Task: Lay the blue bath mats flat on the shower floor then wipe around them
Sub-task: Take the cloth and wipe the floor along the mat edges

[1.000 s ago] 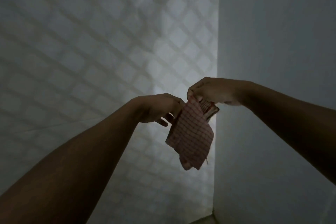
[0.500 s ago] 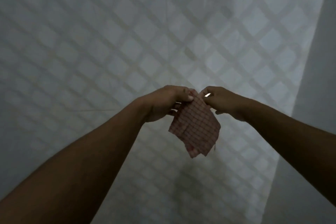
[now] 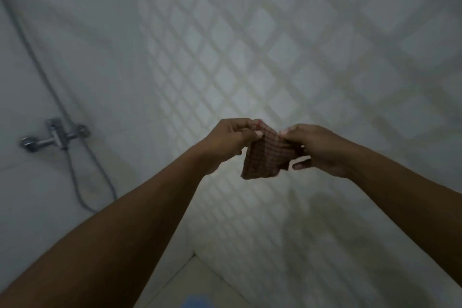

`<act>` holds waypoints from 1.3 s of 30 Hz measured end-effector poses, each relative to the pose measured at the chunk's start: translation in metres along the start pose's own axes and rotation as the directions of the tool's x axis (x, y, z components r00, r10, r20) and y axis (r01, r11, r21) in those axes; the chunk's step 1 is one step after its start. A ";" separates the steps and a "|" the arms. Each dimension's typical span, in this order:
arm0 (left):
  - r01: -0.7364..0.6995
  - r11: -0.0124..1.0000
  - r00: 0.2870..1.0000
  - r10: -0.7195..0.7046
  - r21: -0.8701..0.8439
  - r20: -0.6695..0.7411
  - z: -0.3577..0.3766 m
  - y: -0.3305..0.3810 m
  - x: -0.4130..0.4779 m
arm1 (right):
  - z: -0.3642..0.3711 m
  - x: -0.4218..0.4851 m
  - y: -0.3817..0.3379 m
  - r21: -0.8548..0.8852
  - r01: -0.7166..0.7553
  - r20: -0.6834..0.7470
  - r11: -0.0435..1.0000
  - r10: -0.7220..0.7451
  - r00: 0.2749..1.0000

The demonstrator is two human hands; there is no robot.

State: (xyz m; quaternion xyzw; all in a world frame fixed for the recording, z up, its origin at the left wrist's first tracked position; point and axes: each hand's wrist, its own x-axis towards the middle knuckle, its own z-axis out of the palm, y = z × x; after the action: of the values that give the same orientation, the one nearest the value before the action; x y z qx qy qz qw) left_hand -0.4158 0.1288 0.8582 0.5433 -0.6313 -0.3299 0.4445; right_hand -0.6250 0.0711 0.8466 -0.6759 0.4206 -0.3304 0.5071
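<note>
I hold a small red checked cloth (image 3: 268, 157) up in front of the tiled shower wall. My left hand (image 3: 230, 142) pinches its upper left edge and my right hand (image 3: 317, 150) pinches its upper right edge, so the cloth hangs bunched between them. At the very bottom edge a sliver of a blue bath mat (image 3: 197, 302) shows on the pale floor (image 3: 190, 280); the rest of it is out of frame.
A chrome shower mixer tap (image 3: 56, 136) is mounted on the left wall, with its hose (image 3: 82, 182) looping down below it. The diamond-patterned tiled wall (image 3: 250, 57) fills the view ahead and meets the floor in the corner low in the frame.
The view has swung left and down, bringing the tap, hose and floor corner into sight. Both hands still hold the cloth, now more gathered and shorter between them.
</note>
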 end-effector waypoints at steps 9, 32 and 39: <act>0.185 0.961 0.922 -0.098 0.206 -0.375 -0.087 -0.043 -0.100 | 0.111 0.019 -0.026 -0.176 0.281 0.341 0.943 -0.209 0.916; 0.440 0.890 0.664 -0.411 -0.117 -0.624 -0.241 -0.065 -0.457 | 0.439 -0.133 -0.104 -0.012 0.358 0.735 0.934 -0.235 0.636; 0.509 0.818 0.513 -0.539 -0.268 -0.668 -0.252 -0.122 -0.500 | 0.525 -0.117 -0.076 -0.092 0.309 0.863 0.947 -0.079 0.499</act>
State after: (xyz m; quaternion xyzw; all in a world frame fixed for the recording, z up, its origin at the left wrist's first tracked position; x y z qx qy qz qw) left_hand -0.1290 0.6113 0.7449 0.7831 -0.2054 -0.2205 0.5440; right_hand -0.1993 0.4004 0.7770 -0.8480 0.0762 0.0385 0.5230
